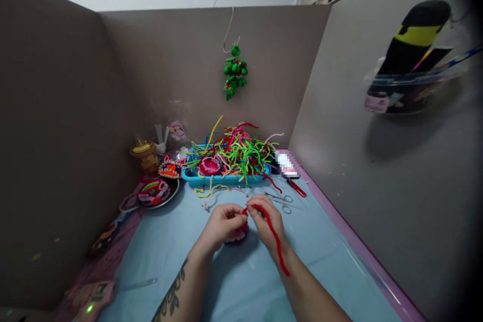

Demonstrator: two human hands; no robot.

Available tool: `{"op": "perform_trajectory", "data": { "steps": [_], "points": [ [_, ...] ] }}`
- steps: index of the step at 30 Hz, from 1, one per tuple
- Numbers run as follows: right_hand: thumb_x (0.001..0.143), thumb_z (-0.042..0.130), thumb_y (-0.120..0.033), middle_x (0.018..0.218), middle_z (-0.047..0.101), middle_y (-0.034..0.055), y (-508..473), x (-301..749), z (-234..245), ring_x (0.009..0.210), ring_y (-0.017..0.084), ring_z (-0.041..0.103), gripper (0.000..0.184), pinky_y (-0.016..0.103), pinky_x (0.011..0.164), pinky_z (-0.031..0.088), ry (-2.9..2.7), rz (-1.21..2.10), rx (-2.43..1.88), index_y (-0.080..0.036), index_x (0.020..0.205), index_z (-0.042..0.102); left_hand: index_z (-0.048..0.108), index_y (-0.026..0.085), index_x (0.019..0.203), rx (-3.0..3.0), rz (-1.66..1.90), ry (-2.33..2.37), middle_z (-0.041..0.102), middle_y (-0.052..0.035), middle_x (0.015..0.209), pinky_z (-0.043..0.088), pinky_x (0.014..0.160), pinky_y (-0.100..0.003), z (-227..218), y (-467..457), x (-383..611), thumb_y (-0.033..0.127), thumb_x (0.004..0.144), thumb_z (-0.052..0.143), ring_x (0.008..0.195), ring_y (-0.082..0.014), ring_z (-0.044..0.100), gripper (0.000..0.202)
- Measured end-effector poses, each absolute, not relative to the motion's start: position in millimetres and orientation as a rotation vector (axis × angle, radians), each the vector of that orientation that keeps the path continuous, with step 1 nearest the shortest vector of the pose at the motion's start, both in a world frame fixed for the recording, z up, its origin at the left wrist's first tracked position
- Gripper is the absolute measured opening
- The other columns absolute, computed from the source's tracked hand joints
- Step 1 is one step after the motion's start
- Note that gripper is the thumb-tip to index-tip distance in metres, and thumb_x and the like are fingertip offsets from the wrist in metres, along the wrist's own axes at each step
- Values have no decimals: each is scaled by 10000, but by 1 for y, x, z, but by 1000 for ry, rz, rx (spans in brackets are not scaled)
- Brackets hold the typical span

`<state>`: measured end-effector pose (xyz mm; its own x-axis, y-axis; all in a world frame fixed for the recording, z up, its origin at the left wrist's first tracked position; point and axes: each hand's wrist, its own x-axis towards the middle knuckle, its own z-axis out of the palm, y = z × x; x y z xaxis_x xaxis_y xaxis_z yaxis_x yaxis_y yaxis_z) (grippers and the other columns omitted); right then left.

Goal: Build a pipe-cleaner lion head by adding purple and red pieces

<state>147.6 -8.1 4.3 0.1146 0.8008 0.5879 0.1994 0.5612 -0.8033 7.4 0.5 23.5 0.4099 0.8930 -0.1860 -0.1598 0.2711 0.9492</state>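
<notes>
In the middle of the table, my left hand (228,221) and my right hand (266,219) meet with their fingertips close together. A long red pipe cleaner (274,235) is pinched in my right fingers, and its free length runs back over that hand to the forearm. The left thumb and forefinger are closed at a short red bit of pipe cleaner near the other fingertips; whether it is the same strand is hard to see. Below my left hand lies a small red, pink and dark craft piece (237,235), mostly hidden by the fingers.
A blue tray (226,179) heaped with colourful pipe cleaners stands at the back. Scissors (285,201), red-handled pliers (297,187) and a phone (287,163) lie to the right. A metal bowl (174,191) with a rainbow piece sits left. Grey panels enclose three sides; a green ornament (235,73) hangs behind.
</notes>
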Motion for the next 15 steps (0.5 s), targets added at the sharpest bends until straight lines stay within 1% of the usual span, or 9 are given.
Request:
{"op": "perform_trajectory", "data": {
  "steps": [3,6,9,15],
  "points": [
    [835,583,-180,789,563,19,-5,148,3,788,171,552,105,290,720,424,-1363,644,-909,-204,737,610,589,125,715,1052,782,827,527,27,472,301,350,-173,23,0,6,362,611,747,346,-61,428,303],
    [837,587,-206,795,558,18,-5,148,2,791,172,548,102,292,721,424,-1317,685,-883,-201,737,602,585,126,722,1029,844,827,535,28,483,311,354,-173,21,0,6,343,631,733,342,-48,405,278],
    [838,583,-206,794,557,21,-7,147,4,795,173,546,105,296,722,425,-1319,654,-876,-200,734,597,580,134,724,989,907,834,514,45,454,275,342,-163,23,0,7,323,645,717,326,-40,366,246],
    [811,598,-182,827,555,39,-12,146,8,777,174,554,63,297,672,451,-1401,600,-883,-204,776,646,583,139,680,920,1022,905,486,58,402,216,338,-161,26,0,10,301,618,717,315,-49,362,219]
  ]
}}
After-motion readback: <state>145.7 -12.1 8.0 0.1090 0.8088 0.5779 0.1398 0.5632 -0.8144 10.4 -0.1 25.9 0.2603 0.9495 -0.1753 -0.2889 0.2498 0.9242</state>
